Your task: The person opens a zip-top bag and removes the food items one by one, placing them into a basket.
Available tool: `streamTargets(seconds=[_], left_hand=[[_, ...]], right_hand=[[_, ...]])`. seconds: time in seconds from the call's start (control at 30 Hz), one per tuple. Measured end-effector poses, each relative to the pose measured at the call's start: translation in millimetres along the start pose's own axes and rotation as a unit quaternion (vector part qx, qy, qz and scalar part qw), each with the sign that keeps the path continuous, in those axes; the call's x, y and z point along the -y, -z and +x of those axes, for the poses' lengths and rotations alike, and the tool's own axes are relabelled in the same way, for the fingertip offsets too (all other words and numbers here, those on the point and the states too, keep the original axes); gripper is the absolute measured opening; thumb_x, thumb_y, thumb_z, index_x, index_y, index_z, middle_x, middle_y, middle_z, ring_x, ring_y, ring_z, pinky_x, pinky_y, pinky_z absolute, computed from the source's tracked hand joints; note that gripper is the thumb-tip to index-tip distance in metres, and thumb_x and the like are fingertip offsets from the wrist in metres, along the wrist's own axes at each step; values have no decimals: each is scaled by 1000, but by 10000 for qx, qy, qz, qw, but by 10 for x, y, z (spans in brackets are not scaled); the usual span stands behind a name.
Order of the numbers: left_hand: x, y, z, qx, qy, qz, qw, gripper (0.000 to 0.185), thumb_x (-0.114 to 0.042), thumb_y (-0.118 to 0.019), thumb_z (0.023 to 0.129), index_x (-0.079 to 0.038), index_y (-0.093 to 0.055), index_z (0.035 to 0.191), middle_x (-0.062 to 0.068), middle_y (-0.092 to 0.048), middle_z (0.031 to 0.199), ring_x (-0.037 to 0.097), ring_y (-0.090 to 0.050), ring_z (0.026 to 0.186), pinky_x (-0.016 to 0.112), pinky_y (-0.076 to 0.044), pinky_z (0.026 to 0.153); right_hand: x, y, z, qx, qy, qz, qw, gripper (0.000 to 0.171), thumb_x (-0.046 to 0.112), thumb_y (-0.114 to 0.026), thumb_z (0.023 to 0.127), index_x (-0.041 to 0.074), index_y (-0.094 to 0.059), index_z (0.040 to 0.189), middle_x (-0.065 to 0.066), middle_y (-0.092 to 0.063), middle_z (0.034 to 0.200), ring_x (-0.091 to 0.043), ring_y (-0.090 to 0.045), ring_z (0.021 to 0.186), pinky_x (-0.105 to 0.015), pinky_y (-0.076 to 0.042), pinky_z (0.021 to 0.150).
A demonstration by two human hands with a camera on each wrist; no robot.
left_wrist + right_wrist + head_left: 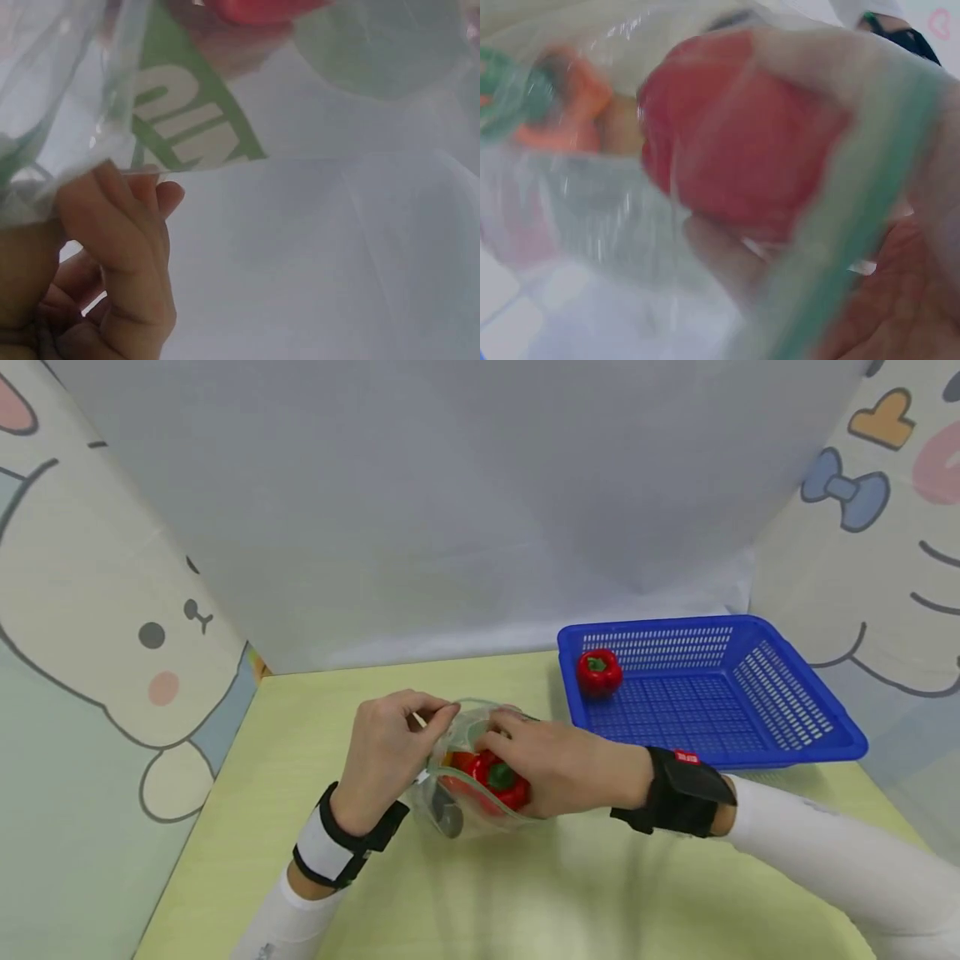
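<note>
A clear plastic bag (468, 802) with green print lies on the yellow-green table (600, 893). My left hand (390, 752) pinches the bag's rim at its left side; the bag film (180, 112) fills the left wrist view above my curled fingers (127, 247). My right hand (555, 764) reaches into the bag's mouth and grips a red bell pepper (491, 781) with a green stem. The right wrist view is blurred: the red pepper (742, 142) shows through the bag, with something orange (570, 105) beyond it.
A blue plastic basket (795, 710) stands at the back right of the table, with a second red bell pepper (598, 672) in its near-left corner. Printed cartoon panels wall the left and right sides; a grey backdrop closes the rear.
</note>
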State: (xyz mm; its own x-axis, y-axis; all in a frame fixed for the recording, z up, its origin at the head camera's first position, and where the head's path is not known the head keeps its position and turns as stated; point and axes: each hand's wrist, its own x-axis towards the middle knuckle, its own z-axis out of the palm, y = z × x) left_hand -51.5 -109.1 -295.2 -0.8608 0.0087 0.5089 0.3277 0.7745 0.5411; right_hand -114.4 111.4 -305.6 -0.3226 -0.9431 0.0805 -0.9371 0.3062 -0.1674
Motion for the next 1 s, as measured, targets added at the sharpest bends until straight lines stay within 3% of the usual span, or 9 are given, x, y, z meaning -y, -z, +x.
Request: streamTargets(seconds=[0.23,0.5,0.7,1.0], left_hand=[[2,10,3,20,138,25,9999,8,-11,-82,91,-3,-84,90,8,-79,78,11,-61,55,19,-48,53],[5,10,-7,68,192,56,9998,9,-12,-81,93,-4,-84,90,7,-79,78,10,-59,54,20,-46,51],[-1,18,0,73,173,81,9998,10,-12,-80,93,-3,-84,91,8,-79,78,10,-58,52,20,-45,49],[-1,6,0,69,107,109,9999,9,-12,-81,92,-4,-84,91,7,-79,78,10,-60,54,19,-46,51]], right_hand=[[-85,291,-365,-257,-254,908,9952,74,33,-94,79,13,-58,140,-4,-60,132,-17,-72,110,-31,-64,91],[-318,595,-731,-636,-928,861,9899,69,34,-98,74,18,-62,131,3,-62,125,-12,-72,107,-28,-65,81],[-784,632,-860,-544,-1617,538,9839,72,38,-98,73,11,-64,130,-5,-65,123,-15,-70,103,-30,-65,79],[-1565,403,-922,-211,-2513,878,9637,76,36,-97,74,2,-62,133,-16,-66,124,-25,-68,103,-40,-65,82]])
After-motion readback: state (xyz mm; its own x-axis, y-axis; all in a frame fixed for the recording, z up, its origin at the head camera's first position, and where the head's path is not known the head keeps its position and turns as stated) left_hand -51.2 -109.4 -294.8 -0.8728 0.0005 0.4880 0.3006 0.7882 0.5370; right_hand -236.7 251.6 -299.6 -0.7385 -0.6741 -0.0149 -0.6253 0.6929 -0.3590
